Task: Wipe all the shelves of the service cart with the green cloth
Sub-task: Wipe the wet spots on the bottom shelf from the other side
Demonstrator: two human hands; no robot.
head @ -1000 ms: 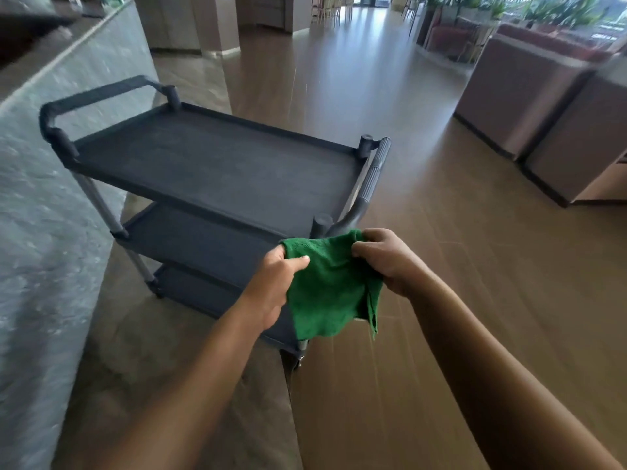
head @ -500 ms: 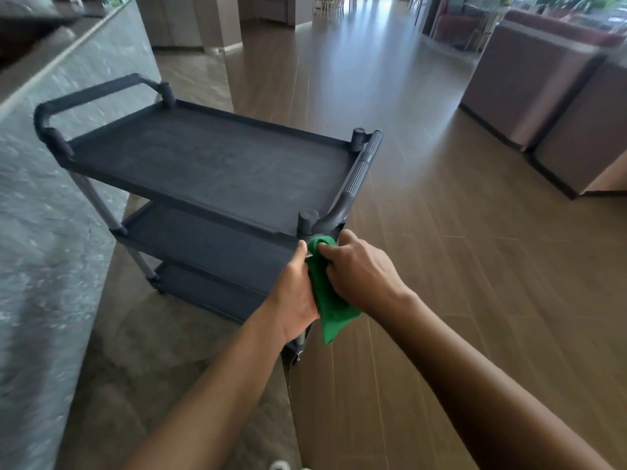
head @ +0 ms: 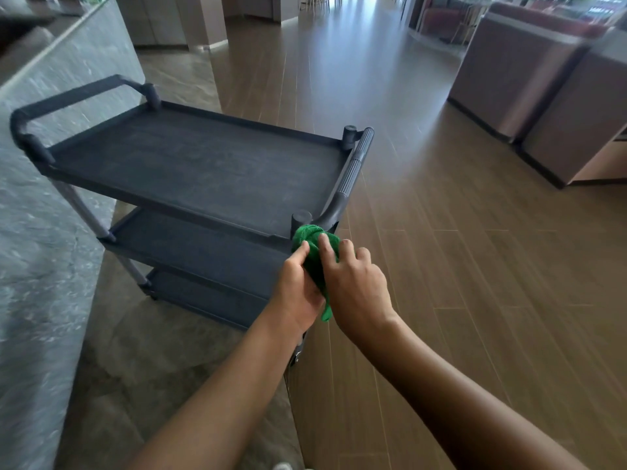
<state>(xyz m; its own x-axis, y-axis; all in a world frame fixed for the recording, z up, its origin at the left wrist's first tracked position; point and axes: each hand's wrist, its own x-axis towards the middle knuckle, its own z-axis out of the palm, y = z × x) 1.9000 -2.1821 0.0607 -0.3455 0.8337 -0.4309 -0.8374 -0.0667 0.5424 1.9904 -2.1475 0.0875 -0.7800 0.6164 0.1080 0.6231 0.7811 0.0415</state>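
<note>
Holding wadded green cloth (head: 314,247), left hand (head: 298,290) and right hand (head: 358,286) each in a curled grip round it, by service cart (head: 351,171) corner. Likely risk: tight wad misses patches of shelf (head: 203,171).

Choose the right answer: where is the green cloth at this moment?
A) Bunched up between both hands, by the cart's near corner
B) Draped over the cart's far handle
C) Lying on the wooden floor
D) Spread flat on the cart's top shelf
A: the green cloth is bunched between the left hand and right hand, by the service cart corner.
</note>
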